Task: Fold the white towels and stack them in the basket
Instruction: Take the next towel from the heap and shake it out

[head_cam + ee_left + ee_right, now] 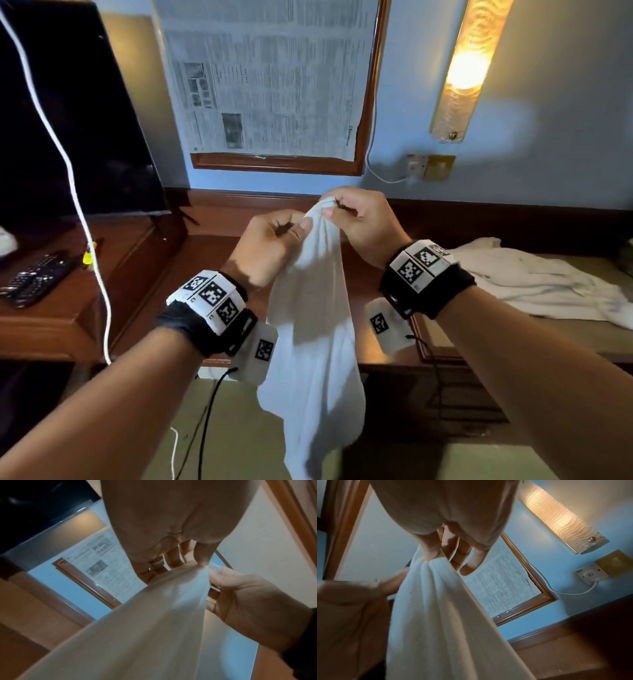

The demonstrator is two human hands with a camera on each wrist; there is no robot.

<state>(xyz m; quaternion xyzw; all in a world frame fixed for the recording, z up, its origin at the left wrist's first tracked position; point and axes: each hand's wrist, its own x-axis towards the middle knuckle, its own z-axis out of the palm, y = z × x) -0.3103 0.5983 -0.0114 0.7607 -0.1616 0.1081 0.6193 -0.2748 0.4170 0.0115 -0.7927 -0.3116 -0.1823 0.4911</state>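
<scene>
both hands, left hand and right hand, pinch the hanging white towel's top at frame centre, each grip closed on it.

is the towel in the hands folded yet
Not folded. The towel hangs loose and bunched from its top edge, pinched by the left hand and right hand.

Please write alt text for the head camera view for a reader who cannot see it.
Both hands, left hand and right hand, pinch the top of a hanging white towel above a wooden desk; more white towels lie crumpled to the right.
</scene>
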